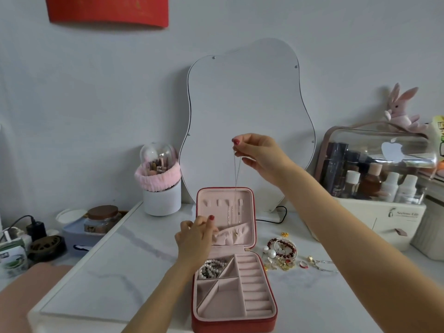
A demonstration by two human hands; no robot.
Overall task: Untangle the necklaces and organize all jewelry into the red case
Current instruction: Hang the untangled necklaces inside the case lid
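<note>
Fingers of the right hand (258, 152) pinch a thin necklace (236, 171) above the open red case (234, 267), while the left hand (195, 239) pinches its lid pocket (231, 234).

A red case (264, 318) lined in pale pink is seen on a white table (115, 272) veined with grey. Dark red beads (284, 248), white pearls (272, 254) and gold pieces (285, 234) are shown beside it.

Both forearms are bare to the edge of the frame, with no sleeves, watch or bracelets showing. The left hand (195, 239) and right hand (258, 152) have short nails painted dark red. No rings show on the fingers (240, 140).
</note>
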